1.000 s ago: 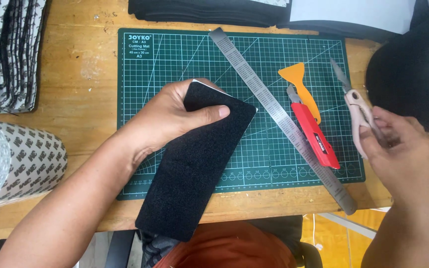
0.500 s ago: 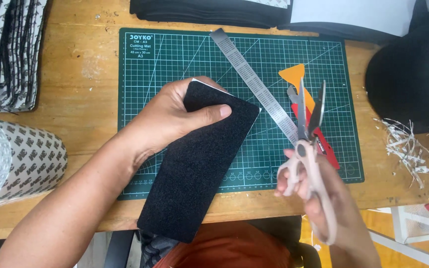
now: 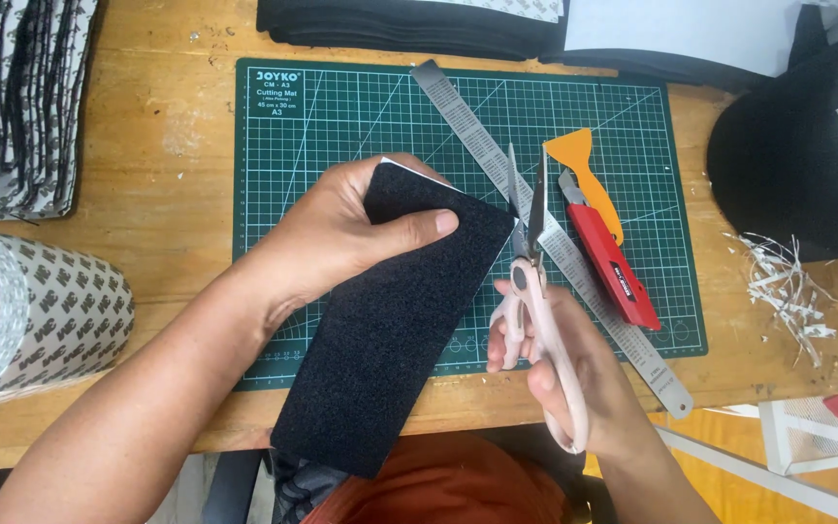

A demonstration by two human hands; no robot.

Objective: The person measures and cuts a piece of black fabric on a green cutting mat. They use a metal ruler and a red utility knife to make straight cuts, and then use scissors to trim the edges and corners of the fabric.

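Black felt strip: a long rectangle lying slantwise over the near part of the green cutting mat, its near end hanging past the edge of the wooden surface.
Left hand: palm down over the strip's far end, fingers curled around the far-left corner, thumb pressed flat across the top, pinching the strip.
Right hand: fingers threaded through the pink handles, holding the scissors upright, tips pointing far; blades slightly parted just beside the strip's far-right corner.
Risk, thumb: it lies near the blades; a cut running leftward could nick it.
Risk, crooked cut: the overhanging end is unsupported, so the strip could sag or twist.
Risk, snag: the steel ruler lies directly beneath the blades and could catch the tips.
Nearby: red utility knife, orange scraper to the right.
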